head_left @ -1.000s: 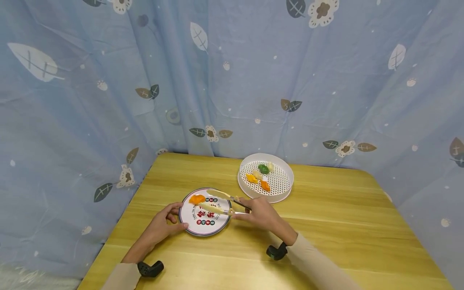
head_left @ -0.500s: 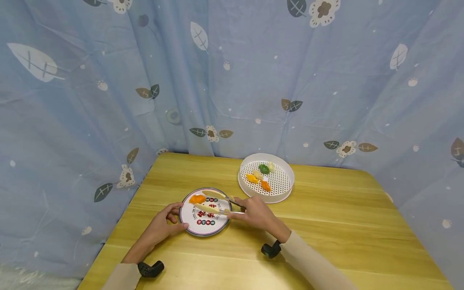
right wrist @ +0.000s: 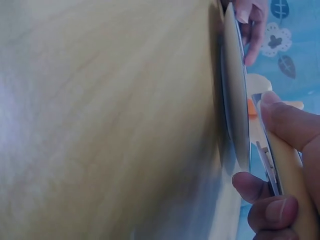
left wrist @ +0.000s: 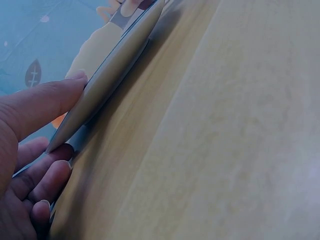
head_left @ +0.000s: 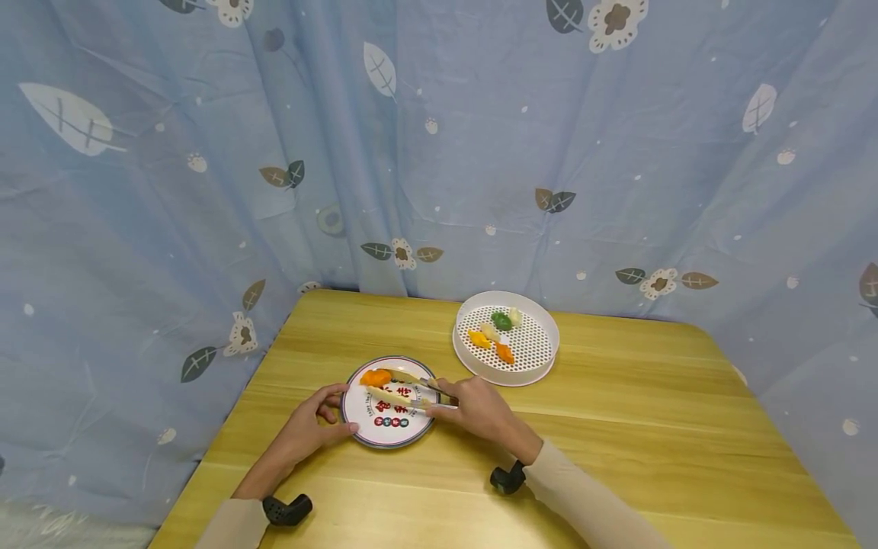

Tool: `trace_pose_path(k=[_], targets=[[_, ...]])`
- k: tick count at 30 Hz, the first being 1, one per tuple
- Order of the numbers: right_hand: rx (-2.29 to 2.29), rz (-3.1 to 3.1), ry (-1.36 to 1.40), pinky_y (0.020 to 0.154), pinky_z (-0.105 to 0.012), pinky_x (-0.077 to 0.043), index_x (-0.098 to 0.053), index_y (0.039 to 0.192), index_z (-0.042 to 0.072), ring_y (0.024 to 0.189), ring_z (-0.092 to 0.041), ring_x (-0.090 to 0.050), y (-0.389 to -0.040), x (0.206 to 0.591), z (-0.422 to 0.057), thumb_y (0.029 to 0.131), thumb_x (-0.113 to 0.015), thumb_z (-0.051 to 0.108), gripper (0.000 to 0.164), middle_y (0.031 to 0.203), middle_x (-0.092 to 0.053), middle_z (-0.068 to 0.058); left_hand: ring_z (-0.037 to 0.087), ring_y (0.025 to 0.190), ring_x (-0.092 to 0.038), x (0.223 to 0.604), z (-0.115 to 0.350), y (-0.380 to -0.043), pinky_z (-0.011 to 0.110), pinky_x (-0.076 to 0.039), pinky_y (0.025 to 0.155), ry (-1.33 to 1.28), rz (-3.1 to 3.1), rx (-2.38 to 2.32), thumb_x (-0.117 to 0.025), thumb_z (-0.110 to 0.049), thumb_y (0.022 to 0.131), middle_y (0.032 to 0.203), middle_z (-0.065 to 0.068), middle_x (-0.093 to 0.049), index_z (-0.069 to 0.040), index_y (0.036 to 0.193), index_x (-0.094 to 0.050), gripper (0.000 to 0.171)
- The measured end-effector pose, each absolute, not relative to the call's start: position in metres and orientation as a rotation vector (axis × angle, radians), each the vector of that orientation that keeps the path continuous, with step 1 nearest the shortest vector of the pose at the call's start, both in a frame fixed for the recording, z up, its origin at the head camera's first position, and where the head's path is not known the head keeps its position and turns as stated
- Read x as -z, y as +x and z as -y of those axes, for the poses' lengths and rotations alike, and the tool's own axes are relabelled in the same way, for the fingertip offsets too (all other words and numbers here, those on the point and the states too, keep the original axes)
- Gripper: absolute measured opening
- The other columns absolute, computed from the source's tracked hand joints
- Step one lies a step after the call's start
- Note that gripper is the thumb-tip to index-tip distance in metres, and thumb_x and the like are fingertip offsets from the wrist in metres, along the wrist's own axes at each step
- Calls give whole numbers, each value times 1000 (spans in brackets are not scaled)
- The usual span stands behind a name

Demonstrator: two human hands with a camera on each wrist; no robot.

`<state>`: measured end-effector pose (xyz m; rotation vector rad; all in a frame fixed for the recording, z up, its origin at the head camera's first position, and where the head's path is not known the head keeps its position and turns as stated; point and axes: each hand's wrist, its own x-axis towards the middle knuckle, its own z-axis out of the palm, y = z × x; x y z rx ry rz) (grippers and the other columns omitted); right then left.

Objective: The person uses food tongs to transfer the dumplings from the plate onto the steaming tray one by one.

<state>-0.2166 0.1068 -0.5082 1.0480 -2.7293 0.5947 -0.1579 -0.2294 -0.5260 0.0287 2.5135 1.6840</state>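
A white round plate (head_left: 415, 431) with red and green lettering lies on the table. My left hand (head_left: 305, 427) grips its left rim; in the left wrist view the thumb is on top and fingers (left wrist: 52, 177) are at the underside. On the plate's upper left sits an orange dumpling-like piece (head_left: 375, 378). My right hand (head_left: 480, 412) holds tongs (head_left: 392, 397) with cream-coloured tips, thumb on one arm and fingers round the other. The spread tips point left over the plate, the upper one at the orange piece's right side; contact is unclear. The tongs' handle (right wrist: 287, 175) shows in the right wrist view.
Behind the plate to the right stands a white perforated steamer tray (head_left: 506, 377). It holds several small pieces, among them a green one (head_left: 501, 321), a yellow one (head_left: 479, 339) and an orange one (head_left: 504, 353). A blue patterned curtain (head_left: 473, 152) hangs behind the wooden table (head_left: 617, 412).
My right hand has moved a little left with the tongs, bringing their tips closer to the orange piece. The left hand and plate stay in place.
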Motion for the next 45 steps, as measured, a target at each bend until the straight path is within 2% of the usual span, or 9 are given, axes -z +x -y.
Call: trace_pose_path(k=[3, 8, 17, 25, 33, 38, 39, 42, 45], targets=[[-580, 2721, 1051, 52, -22, -28, -71, 134, 16, 55, -4, -33, -216, 509, -105, 93, -70, 56, 57, 55, -33, 16, 25, 94, -48, 526, 229, -158, 29, -42, 76, 28, -2515, -1682, -91, -23, 81, 121, 11, -58, -13, 147, -52, 77], [-579, 2719, 1053, 52, -21, -29, -70, 134, 14, 54, -3, -34, -213, 508, -105, 94, -69, 54, 57, 52, -35, 16, 25, 95, -48, 528, 229, -160, 29, -42, 76, 24, -2527, -1671, -91, -23, 80, 121, 10, -59, -14, 146, -53, 77], [-660, 2680, 1050, 55, -21, -35, -72, 131, 13, 57, -4, -40, -211, 508, -109, 94, -72, 49, 51, 57, -45, 16, 24, 95, -48, 530, 229, -158, 30, -42, 75, 11, -2526, -1666, -91, -26, 80, 121, 9, -58, -15, 146, -54, 77], [-709, 2681, 1001, 52, -21, -27, -75, 127, 14, 56, -4, -30, -210, 503, -118, 91, -74, 50, 50, 60, -27, 16, 24, 96, -49, 534, 229, -157, 30, -42, 77, -18, -2542, -1646, -92, -28, 79, 121, 7, -59, -18, 145, -55, 76], [-753, 2605, 944, 52, -22, -32, -78, 121, 11, 57, -3, -38, -213, 490, -138, 89, -78, 45, 47, 60, -39, 15, 23, 96, -49, 534, 229, -157, 30, -41, 77, -7, -2561, -1645, -92, -27, 78, 121, 7, -60, -17, 144, -55, 76], [-736, 2582, 902, 51, -23, -32, -78, 118, 12, 53, -1, -35, -216, 484, -156, 90, -78, 44, 43, 58, -37, 16, 23, 95, -49, 532, 230, -157, 30, -42, 77, 13, -2564, -1638, -92, -28, 79, 121, 7, -60, -17, 144, -55, 76], [-725, 2578, 890, 52, -23, -33, -78, 120, 11, 54, -2, -36, -216, 483, -160, 90, -78, 44, 44, 58, -42, 16, 23, 95, -49, 532, 230, -157, 30, -42, 77, 23, -2567, -1635, -92, -28, 79, 121, 7, -60, -17, 144, -55, 76], [-726, 2587, 848, 51, -23, -32, -75, 124, 6, 52, -2, -34, -215, 478, -171, 91, -78, 43, 50, 57, -43, 14, 24, 95, -49, 531, 231, -158, 30, -42, 78, 47, -2561, -1650, -91, -27, 80, 120, 9, -59, -16, 144, -55, 75], [-732, 2607, 803, 51, -23, -32, -75, 124, 5, 53, -3, -35, -214, 474, -180, 91, -78, 43, 50, 60, -46, 12, 25, 95, -48, 530, 231, -159, 30, -41, 78, 62, -2547, -1670, -91, -26, 80, 120, 9, -59, -16, 144, -55, 75]])
